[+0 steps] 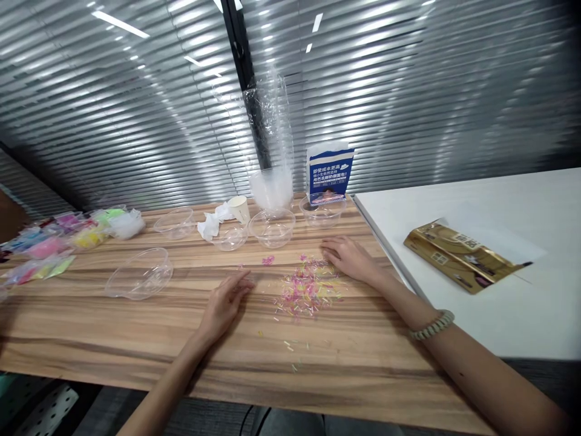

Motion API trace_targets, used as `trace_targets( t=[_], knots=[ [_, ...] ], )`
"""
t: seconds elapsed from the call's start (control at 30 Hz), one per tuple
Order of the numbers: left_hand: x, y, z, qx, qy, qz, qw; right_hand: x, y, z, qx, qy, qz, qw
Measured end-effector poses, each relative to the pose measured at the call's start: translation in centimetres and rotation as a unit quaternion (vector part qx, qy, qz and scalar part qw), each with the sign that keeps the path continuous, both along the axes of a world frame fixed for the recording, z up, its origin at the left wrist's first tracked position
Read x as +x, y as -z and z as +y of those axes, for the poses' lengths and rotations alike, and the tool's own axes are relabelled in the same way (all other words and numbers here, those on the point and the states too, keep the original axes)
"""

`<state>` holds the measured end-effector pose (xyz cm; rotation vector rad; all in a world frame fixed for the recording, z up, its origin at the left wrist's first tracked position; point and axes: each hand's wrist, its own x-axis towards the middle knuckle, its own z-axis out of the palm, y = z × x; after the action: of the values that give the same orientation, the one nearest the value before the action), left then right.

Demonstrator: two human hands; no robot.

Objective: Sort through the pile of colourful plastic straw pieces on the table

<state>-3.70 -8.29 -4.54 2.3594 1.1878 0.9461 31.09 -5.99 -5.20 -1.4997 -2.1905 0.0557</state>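
A loose pile of small pink, yellow and white strips [306, 289] lies spread on the wooden table. My left hand [223, 307] rests to the left of it, fingers bent and a little apart, the tips beside a few faint pinkish bits on the wood. At the pile's upper right edge lies my right hand [348, 257], palm down with its fingers stretched out, touching the tabletop. No held object shows in either hand. A small pink cluster [268, 260] sits apart, above the pile.
Clear plastic bowls [272, 229] stand along the back, with another bowl [140, 275] at left. Near them are a paper cup [239, 209], crumpled tissue [209, 226] and a blue bag [329, 172]. Bags of coloured pieces [48, 247] lie far left; a gold wrapper [463, 251] lies right.
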Motion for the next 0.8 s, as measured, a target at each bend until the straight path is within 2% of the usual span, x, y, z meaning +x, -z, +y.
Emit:
trace_targets(
  t=[0.33, 0.8],
  knots=[
    [0.19, 0.02, -0.18, -0.039, -0.004, -0.033, 0.999, -0.04, 0.08, 0.02, -0.002, 0.003, -0.001, 1.000],
    [0.01, -0.30, -0.22, -0.035, -0.023, -0.023, 0.999, 0.01, 0.23, 0.10, 0.001, -0.001, 0.003, 1.000]
  ],
)
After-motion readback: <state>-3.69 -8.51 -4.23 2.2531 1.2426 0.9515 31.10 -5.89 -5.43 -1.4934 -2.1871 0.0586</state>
